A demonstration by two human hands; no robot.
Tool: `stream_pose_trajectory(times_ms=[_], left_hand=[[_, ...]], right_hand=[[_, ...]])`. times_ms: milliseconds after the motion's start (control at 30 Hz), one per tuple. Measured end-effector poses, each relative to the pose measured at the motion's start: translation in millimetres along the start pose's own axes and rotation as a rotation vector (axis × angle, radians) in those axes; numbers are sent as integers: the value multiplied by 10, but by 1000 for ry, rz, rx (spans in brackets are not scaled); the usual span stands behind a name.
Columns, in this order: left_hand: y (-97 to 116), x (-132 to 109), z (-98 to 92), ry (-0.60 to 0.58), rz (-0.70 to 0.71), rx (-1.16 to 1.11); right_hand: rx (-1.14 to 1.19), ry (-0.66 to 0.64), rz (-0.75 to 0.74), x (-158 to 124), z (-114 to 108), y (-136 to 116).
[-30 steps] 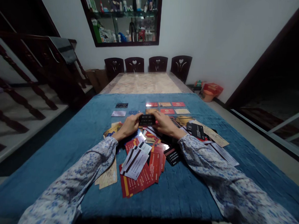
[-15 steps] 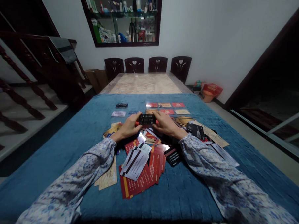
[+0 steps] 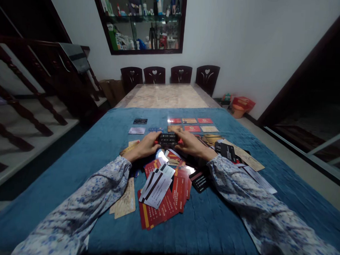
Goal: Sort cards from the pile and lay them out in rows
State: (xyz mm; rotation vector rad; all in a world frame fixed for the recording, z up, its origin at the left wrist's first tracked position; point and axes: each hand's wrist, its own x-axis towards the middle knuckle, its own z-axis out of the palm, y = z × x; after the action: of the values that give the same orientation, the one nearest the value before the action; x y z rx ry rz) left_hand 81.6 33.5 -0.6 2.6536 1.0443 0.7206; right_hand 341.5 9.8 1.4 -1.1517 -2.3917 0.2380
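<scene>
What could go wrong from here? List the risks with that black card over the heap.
The black card is pinched only at its ends by the left hand and right hand, so it might slip into the loose heap of cards. The sleeves lie close to the heap and could drag cards off the blue cloth.

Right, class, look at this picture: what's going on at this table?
A person in floral sleeves sits at a table under a blue cloth. Both hands, the left hand and the right hand, hold a black card between them, just above a loose heap of cards, mostly red, white and black. Farther off, a few cards lie singly in neat rows. Four empty chairs stand at the far end.
</scene>
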Motion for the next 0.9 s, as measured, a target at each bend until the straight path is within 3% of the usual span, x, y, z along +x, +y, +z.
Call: stream_pose_trajectory(times_ms=[333,633,900], left_hand=[[-92,-9,-81,-84,-51,46],[-202,-38,-261,-125,-115,69],[-420,-75,-504,-101,-159,93]], right_hand=[[-95,-49,0,130,57,6],[-133,-66,-26,452,115,-19],[-202,-180,7,802,24,-266]])
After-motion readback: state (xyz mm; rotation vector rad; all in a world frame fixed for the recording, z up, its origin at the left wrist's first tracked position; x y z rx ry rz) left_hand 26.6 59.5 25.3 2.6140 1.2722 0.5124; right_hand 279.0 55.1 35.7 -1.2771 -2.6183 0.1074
